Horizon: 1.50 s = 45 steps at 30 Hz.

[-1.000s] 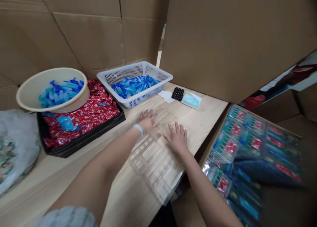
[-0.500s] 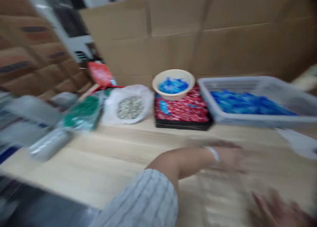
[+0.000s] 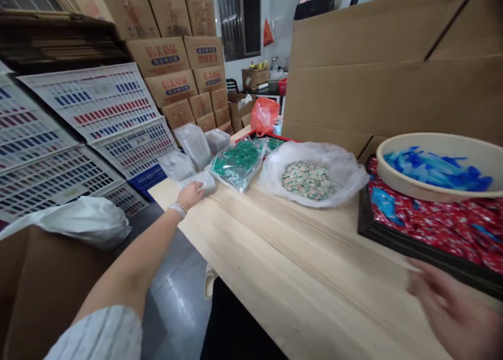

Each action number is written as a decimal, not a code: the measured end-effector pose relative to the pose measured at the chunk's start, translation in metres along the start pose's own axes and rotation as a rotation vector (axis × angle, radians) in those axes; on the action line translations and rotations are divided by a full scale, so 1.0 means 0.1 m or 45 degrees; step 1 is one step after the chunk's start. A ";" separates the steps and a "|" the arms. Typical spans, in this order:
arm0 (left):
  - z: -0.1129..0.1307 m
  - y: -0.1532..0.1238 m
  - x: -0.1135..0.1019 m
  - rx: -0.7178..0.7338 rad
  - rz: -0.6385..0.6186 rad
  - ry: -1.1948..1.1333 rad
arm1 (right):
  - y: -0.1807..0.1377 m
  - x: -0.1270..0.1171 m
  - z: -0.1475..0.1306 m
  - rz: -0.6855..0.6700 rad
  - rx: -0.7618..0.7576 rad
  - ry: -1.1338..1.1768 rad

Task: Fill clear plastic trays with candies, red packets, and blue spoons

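My left hand (image 3: 191,194) reaches to the far left corner of the wooden table (image 3: 298,276) and closes on a stack of clear plastic trays (image 3: 200,182). More clear trays (image 3: 193,142) stand piled behind it. My right hand (image 3: 451,310) hovers over the table at the lower right, blurred, fingers apart and holding nothing, just in front of a black tray of red packets (image 3: 432,229).
A cream bowl of blue pieces (image 3: 440,166) rests on the red packets. A clear bag of green pieces (image 3: 238,161) and a white bag of small speckled pieces (image 3: 310,179) lie mid-table. Cardboard sheets stand behind; printed boards and stacked cartons fill the left.
The view has swung left. Both hands left the clear blister tray; my left hand stretched out to the tray stack at the table's left corner, my right hand lifted off.
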<state>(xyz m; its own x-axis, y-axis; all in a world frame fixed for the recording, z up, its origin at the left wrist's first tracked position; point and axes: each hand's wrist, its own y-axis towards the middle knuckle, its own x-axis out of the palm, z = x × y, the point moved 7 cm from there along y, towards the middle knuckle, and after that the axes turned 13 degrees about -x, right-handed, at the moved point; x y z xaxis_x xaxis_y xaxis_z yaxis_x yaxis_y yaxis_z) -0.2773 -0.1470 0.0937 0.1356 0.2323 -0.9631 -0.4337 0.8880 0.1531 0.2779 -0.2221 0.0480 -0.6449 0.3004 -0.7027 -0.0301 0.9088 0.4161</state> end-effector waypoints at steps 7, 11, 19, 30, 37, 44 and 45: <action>-1.06 0.90 -0.36 -0.225 0.264 0.034 | 0.89 1.26 -1.50 -0.343 -0.431 0.267; -1.42 1.26 -0.23 -0.328 0.193 0.036 | 1.24 1.97 -2.49 -0.593 -0.802 0.352; -1.77 1.36 -0.13 -0.313 0.113 -0.075 | 1.82 3.51 -4.05 -0.853 -1.117 0.306; -1.76 1.35 -0.58 -0.226 0.376 0.061 | 1.40 4.43 -4.52 -0.814 -1.099 0.007; -1.53 1.13 -0.35 -0.125 0.131 0.104 | 1.95 4.18 -4.60 -0.535 -0.851 0.198; -2.02 1.28 -0.29 -0.681 0.240 -1.051 | 2.39 4.81 -4.69 -0.868 -0.509 0.390; -2.08 1.31 -0.21 -0.795 0.223 -1.187 | 2.42 4.89 -4.72 -0.887 -0.502 0.411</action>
<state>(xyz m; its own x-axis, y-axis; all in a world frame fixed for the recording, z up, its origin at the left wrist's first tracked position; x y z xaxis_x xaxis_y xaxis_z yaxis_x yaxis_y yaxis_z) -0.5223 -0.1180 0.0882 0.5267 0.7704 -0.3593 -0.8446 0.5221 -0.1189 -0.4050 0.0083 0.0770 -0.5648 -0.4393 -0.6986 -0.7237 0.6705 0.1634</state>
